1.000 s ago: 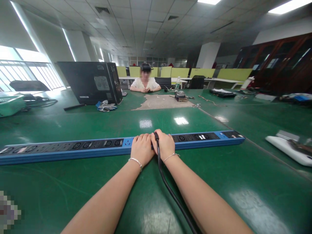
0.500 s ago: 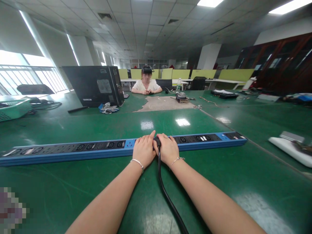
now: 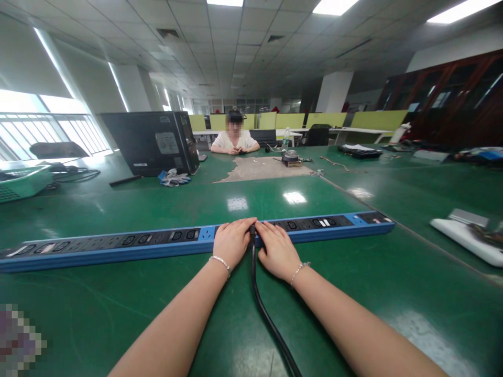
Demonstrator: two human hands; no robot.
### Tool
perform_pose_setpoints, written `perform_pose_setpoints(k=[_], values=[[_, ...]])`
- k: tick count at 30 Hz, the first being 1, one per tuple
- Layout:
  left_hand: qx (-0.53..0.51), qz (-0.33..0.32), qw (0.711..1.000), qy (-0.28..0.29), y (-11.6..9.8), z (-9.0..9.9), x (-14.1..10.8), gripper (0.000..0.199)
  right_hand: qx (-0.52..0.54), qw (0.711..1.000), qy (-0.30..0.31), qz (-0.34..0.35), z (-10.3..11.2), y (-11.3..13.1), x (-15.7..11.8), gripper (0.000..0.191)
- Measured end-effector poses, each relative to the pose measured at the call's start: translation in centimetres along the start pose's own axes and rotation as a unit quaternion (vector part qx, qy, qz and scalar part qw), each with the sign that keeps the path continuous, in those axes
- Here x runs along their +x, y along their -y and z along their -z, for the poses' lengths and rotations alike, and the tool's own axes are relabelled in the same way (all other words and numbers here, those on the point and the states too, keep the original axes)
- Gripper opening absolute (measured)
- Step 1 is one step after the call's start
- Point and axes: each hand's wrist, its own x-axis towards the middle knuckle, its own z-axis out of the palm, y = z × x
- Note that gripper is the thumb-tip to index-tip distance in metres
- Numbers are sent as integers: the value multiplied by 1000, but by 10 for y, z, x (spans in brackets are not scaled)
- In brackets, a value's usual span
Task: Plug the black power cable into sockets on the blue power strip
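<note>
A long blue power strip [image 3: 157, 252] with black socket panels lies across the green table in front of me. At its middle, a black plug [image 3: 252, 229] stands at the strip's face, and its thick black cable [image 3: 261, 303] runs down toward me. My left hand [image 3: 234, 243] is closed about the plug from the left, its fingertips reaching over the top; part of this grip is hidden. To the right of the plug, my right hand [image 3: 279, 251] lies on the strip with fingers stretched out, the fingertips close beside the plug.
Across the table sits a person [image 3: 234, 140]. A black computer case [image 3: 149, 141] and grey-blue gloves [image 3: 174, 178] stand back left, beyond a green basket [image 3: 29, 184]. A white tray-like object [image 3: 467, 242] lies at right. A water bottle [image 3: 286, 137] stands farther back.
My right hand has slid off the plug to the right and its fingers have straightened. My left hand's fingers have moved over toward the plug. The view has shifted slightly.
</note>
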Motion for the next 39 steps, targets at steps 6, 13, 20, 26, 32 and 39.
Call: perform_pose_setpoints(k=[6, 13, 20, 26, 32, 39], values=[[-20, 14, 1000, -3, -3, 1, 3, 31, 15, 1000, -10, -3, -1, -2, 2, 61], [-32, 5, 999, -3, -1, 0, 4, 28, 20, 999, -24, 9, -2, -6, 3, 58], [-20, -1, 999, -28, -6, -3, 2, 27, 12, 998, -60, -7, -7, -2, 4, 50], [-16, -12, 998, -51, -7, -9, 0, 26, -12, 997, -78, -18, -9, -1, 5, 47], [-53, 0, 990, -129, -7, -11, 3, 26, -17, 997, -78, -15, -11, -3, 5, 46], [-92, 17, 979, -179, -3, 21, 11, 30, -21, 997, -75, -18, -12, -2, 5, 48]])
